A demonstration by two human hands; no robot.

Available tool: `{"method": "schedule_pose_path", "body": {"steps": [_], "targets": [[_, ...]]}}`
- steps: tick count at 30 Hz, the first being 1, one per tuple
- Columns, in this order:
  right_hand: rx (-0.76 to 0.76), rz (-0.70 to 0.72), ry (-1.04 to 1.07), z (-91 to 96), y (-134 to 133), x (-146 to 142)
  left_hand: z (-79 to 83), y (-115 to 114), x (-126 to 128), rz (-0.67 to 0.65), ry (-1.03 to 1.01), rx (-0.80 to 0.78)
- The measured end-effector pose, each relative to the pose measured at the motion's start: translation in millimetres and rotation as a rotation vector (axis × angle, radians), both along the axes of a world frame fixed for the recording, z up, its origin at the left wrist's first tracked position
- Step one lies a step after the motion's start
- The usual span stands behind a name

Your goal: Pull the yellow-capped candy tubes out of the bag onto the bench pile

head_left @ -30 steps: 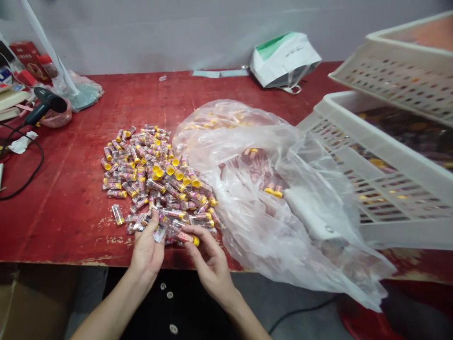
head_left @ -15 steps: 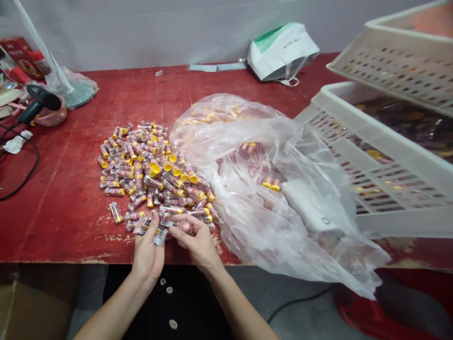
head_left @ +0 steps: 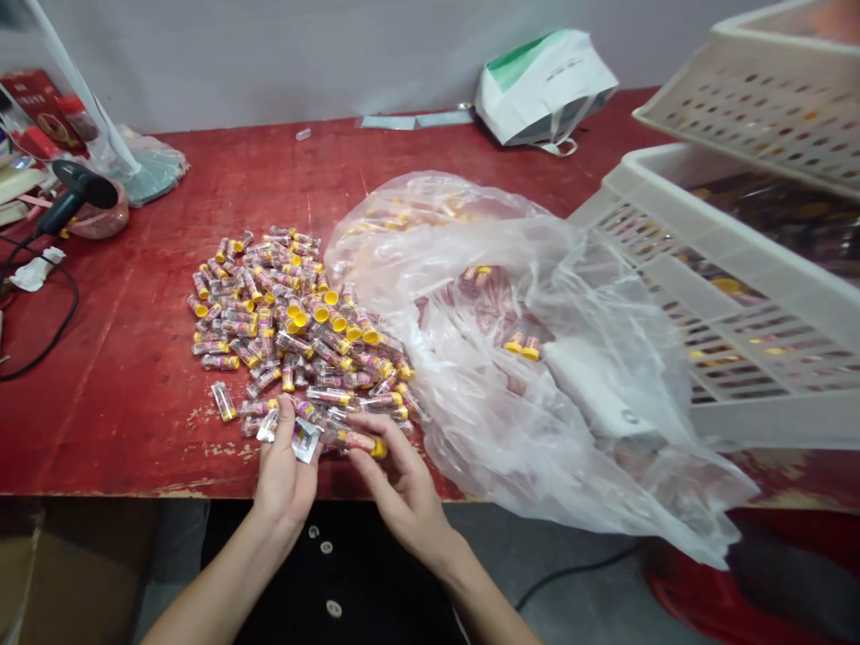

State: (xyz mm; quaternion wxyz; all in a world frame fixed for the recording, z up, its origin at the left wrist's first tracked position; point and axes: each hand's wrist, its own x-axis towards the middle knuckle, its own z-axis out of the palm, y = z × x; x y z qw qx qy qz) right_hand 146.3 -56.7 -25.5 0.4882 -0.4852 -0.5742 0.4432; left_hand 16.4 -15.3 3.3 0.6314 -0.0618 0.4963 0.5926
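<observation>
My left hand [head_left: 288, 475] is closed on small silvery sachets [head_left: 307, 439], pressed under the thumb near the table's front edge. Between the thumb and fingers of my right hand [head_left: 401, 484] lies a small clear tube with a yellow cap [head_left: 363, 442]. Its capped end points right, and its other end lies close to the sachets. Just beyond both hands spreads a pile of similar capped tubes [head_left: 262, 305], with purple and pink showing through their clear walls. The fingers of my left hand are partly hidden behind the sachets.
A translucent plastic bag [head_left: 484, 421] with more tubes slumps right of the pile. White slotted crates [head_left: 752, 260] are stacked at the right. A white-green bag [head_left: 547, 90] lies at the back; a black hair dryer [head_left: 84, 186] and lamp base [head_left: 154, 175] stand left.
My right hand has shifted slightly right and its fingers have opened out around the tube, whose yellow cap now shows. The left hand still holds the sachets. The view has shifted slightly.
</observation>
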Motion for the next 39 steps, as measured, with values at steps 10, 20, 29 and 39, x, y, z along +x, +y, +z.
{"method": "schedule_pose_path", "body": {"steps": [10, 20, 29, 39], "targets": [[0.064, -0.152, 0.047, 9.0, -7, 1, -20.6, -5, 1, 0.026, 0.31, 0.327], [-0.343, -0.118, 0.369, 2.2, 6, -15, -16.8, -10, 6, -0.006, 0.228, 0.293], [-0.376, 0.006, 0.392, 1.6, 14, -26, -21.6, -10, 10, 0.079, 0.243, 0.187], [-0.397, -0.086, 0.523, -10.0, -5, -7, -23.3, -5, 4, 0.09, 0.163, 0.139]]}}
